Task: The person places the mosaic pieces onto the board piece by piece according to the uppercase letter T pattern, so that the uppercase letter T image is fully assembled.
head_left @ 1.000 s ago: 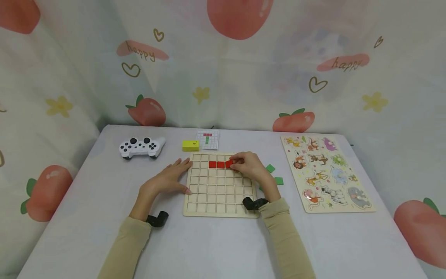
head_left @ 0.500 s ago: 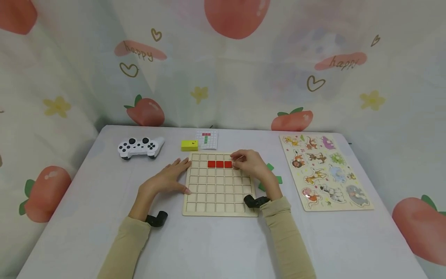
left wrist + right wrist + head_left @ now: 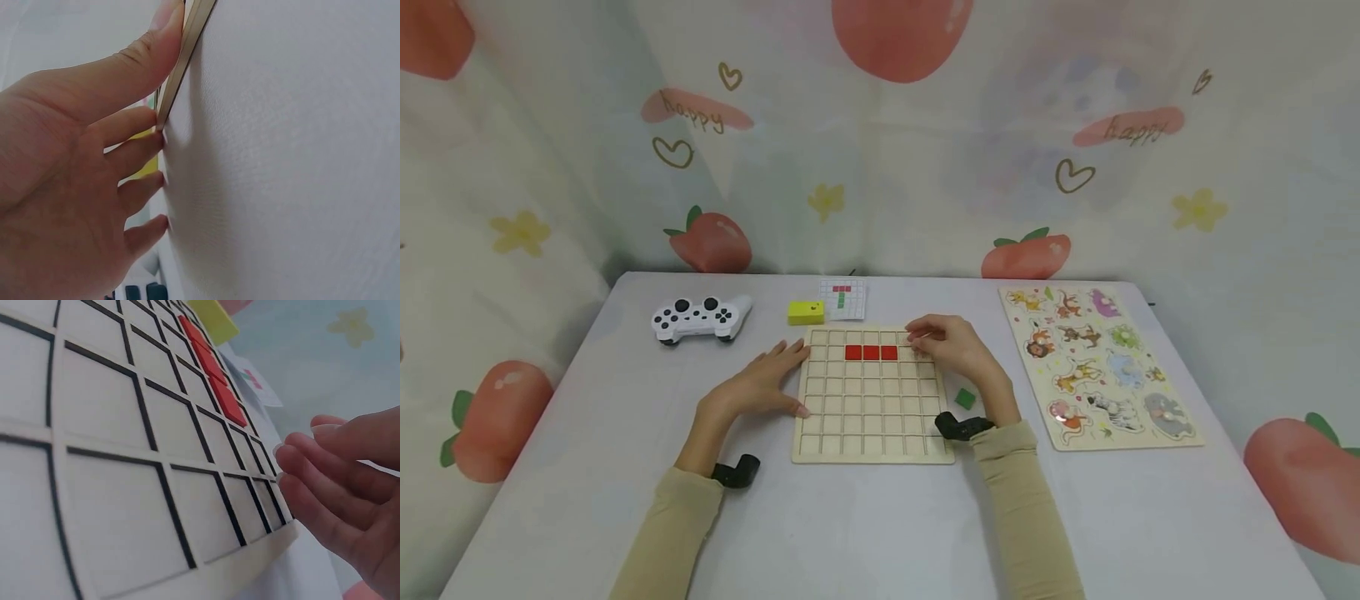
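Three red square tiles (image 3: 871, 352) lie side by side in one row of cells on a wooden grid board (image 3: 872, 425). Along the board's left edge rests my left hand (image 3: 756, 385), fingers spread, thumb (image 3: 153, 59) against the wooden side in the left wrist view. Over the board's upper right corner hovers my right hand (image 3: 958, 346), its fingers loosely bent. The right wrist view shows nothing between these fingertips, and the nearest red tile (image 3: 226, 403) sits apart from them. Beside the board, a green tile (image 3: 966, 399) lies left of my right wrist.
Behind the board are a yellow block (image 3: 806, 313) and a pattern card (image 3: 842, 298) with a red and green T. A white game controller (image 3: 702, 319) sits at the back left. On the right lies an animal puzzle board (image 3: 1101, 367). The table (image 3: 857, 533) has a white cover.
The third red tile, tilted under my right fingers earlier, now lies flat and released. My right hand has drawn off to the right, covering other green tiles. My left hand keeps its place.
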Motion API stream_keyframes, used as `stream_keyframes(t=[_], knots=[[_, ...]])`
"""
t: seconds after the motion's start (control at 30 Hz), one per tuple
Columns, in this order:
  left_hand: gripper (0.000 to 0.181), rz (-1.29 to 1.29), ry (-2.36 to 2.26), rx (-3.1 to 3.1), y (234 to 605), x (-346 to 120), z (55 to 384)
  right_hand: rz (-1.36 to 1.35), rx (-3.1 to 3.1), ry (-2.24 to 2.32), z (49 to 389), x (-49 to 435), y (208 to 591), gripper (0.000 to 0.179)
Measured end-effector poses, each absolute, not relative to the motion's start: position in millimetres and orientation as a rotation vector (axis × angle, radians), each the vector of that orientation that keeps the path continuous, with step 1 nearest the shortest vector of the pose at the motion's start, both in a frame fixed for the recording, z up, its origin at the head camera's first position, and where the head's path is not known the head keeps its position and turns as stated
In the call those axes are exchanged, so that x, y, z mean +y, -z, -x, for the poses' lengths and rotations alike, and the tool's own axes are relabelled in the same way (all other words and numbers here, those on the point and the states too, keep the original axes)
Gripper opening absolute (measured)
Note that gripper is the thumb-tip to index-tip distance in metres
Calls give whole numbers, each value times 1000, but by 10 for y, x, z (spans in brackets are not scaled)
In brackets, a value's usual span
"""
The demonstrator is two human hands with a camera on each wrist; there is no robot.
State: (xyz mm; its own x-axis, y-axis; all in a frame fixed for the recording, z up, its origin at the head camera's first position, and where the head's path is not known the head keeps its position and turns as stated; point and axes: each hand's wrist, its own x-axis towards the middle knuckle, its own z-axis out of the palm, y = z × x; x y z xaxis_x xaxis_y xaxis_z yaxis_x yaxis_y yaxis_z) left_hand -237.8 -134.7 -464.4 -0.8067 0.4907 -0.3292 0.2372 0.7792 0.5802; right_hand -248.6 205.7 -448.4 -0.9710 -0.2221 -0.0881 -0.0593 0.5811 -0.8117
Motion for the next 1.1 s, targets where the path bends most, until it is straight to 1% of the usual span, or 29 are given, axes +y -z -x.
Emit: stream_keyframes(t=[0.17,0.57,0.77,0.9,1.1], knots=[[106,-573,-735,2507,4665,-1363,2370,225,2698,1334,2477,2269,4481,31],[107,-574,-737,2511,4659,-1363,2369,1,2750,1368,2415,2686,4499,30],[106,-597,-745,2519,4656,-1369,2366,-127,2782,1266,2381,2835,4506,32],[105,-601,-755,2522,4657,-1365,2363,-167,2766,1225,2363,2913,4514,32],[105,-597,-752,2524,4644,-1365,2361,-134,2721,1213,2339,2973,4533,36]])
